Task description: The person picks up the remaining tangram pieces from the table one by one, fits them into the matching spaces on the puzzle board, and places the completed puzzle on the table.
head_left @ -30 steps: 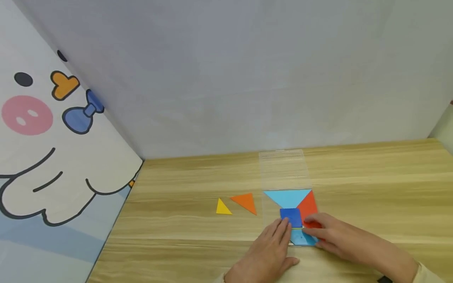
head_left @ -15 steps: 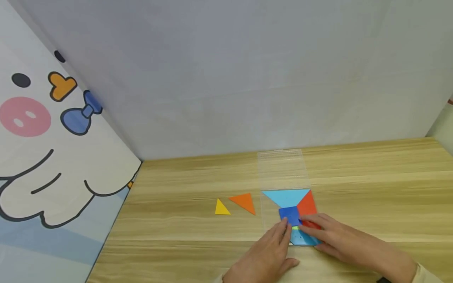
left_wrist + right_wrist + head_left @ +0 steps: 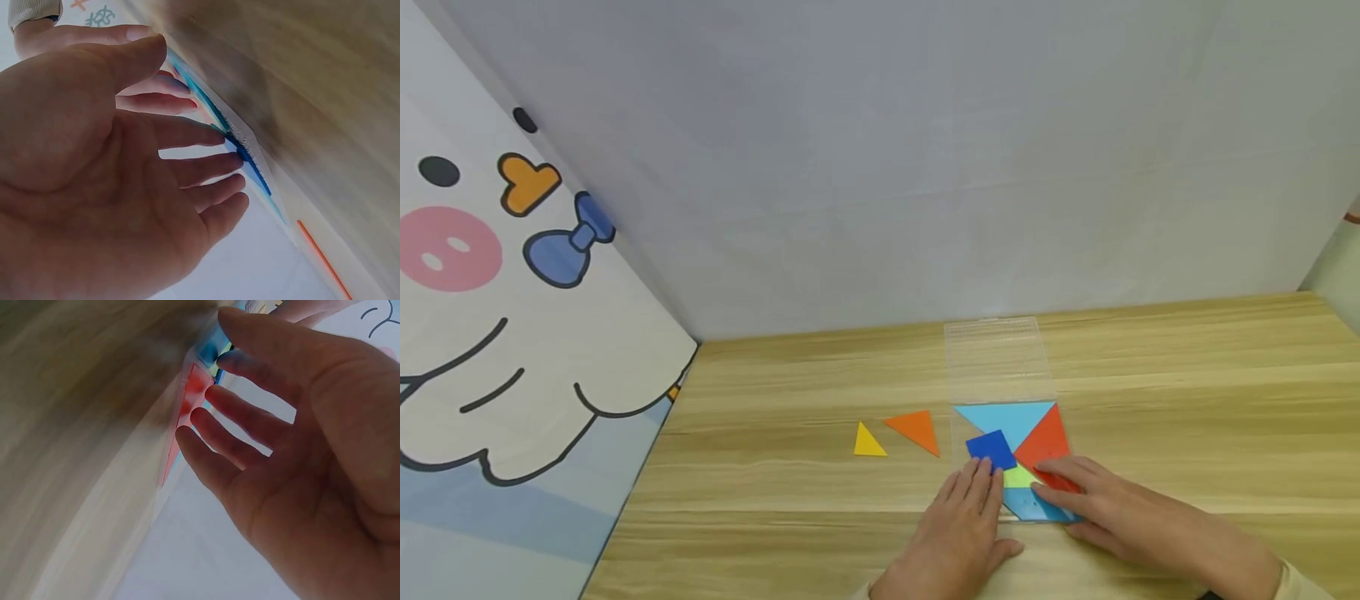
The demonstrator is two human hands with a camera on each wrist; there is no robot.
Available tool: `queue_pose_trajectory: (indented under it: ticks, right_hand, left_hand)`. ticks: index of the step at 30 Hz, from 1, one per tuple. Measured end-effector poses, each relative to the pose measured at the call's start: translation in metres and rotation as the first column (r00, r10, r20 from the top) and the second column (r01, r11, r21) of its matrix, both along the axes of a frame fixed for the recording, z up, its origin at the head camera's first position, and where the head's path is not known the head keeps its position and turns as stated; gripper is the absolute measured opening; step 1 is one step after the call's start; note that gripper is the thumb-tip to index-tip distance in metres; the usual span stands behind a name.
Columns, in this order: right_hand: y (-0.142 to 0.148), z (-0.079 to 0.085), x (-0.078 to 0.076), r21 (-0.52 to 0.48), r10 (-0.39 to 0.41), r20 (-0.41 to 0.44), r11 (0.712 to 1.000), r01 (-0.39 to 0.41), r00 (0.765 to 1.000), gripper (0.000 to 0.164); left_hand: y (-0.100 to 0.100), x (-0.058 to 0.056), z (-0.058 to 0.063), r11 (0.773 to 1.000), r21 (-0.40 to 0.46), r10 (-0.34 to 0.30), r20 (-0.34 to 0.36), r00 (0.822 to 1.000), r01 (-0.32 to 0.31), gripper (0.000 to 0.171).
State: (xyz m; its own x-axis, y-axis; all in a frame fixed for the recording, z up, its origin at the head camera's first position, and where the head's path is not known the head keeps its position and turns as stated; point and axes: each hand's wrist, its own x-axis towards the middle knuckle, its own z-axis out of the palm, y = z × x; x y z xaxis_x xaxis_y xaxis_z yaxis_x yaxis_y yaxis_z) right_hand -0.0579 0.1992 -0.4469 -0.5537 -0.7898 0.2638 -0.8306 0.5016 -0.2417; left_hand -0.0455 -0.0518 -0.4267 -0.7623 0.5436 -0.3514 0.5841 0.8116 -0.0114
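A dark blue square tangram piece (image 3: 992, 448) sits turned at an angle, overlapping the light blue triangle (image 3: 1006, 415). My left hand (image 3: 957, 529) rests its extended fingertips on the square's near edge. My right hand (image 3: 1108, 504) touches the red triangle (image 3: 1047, 437) and the blue piece (image 3: 1026, 505) at the near side with slightly bent fingers. Between them a yellow-green piece (image 3: 1019, 477) shows in part. In the right wrist view the fingertips of the right hand (image 3: 300, 437) lie against the red piece. The left wrist view has the left hand's fingers (image 3: 228, 164) at the blue square.
The pieces lie in a clear plastic tray, its transparent lid (image 3: 1000, 358) folded back behind it. Left of the tray, an orange triangle (image 3: 917, 431) and a yellow triangle (image 3: 868, 442) lie on the wooden table (image 3: 760, 500). A pale wall (image 3: 925, 167) stands behind.
The dark blue square has slid left and rotated under my left fingers, exposing more of the yellow-green piece and the red triangle. My left hand has shifted left; the right stays near its place.
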Motion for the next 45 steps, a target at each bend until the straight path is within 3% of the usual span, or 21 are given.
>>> queue_pose_trajectory:
  ticks: [8, 13, 25, 32, 39, 45]
  right_hand:
    - [0.001, -0.003, 0.0, 0.017, -0.031, 0.065, 0.999, 0.03, 0.997, 0.051]
    - [0.001, -0.003, 0.0, 0.043, -0.075, 0.129, 0.997, 0.07, 0.989, 0.049]
    - [-0.004, -0.011, -0.001, 0.006, -0.036, 0.029, 0.999, 0.035, 0.999, 0.052]
    - [-0.003, -0.011, -0.001, 0.001, -0.039, 0.047, 0.999, 0.039, 0.998, 0.049]
    - [-0.001, -0.012, 0.0, -0.024, -0.028, 0.024, 0.999, 0.028, 0.999, 0.049]
    - [-0.002, -0.013, -0.001, -0.022, -0.023, 0.037, 0.999, 0.024, 0.999, 0.049]
  left_hand:
    - [0.001, 0.003, -0.003, 1.0, -0.026, 0.001, -0.104, 0.995, -0.003, 0.082]
    - [0.0, 0.004, -0.005, 1.0, 0.007, 0.01, -0.102, 0.995, -0.009, 0.083]
    - [-0.002, 0.003, -0.006, 0.999, 0.036, -0.021, -0.106, 0.994, 0.025, 0.078]
    - [-0.002, 0.001, -0.006, 0.999, 0.047, -0.002, -0.063, 0.998, 0.005, 0.076]
    - [-0.002, 0.0, -0.007, 0.997, 0.007, -0.073, -0.173, 0.982, 0.075, 0.073]
    - [-0.009, -0.004, -0.007, 0.993, 0.116, -0.014, -0.085, 0.996, 0.024, 0.07]
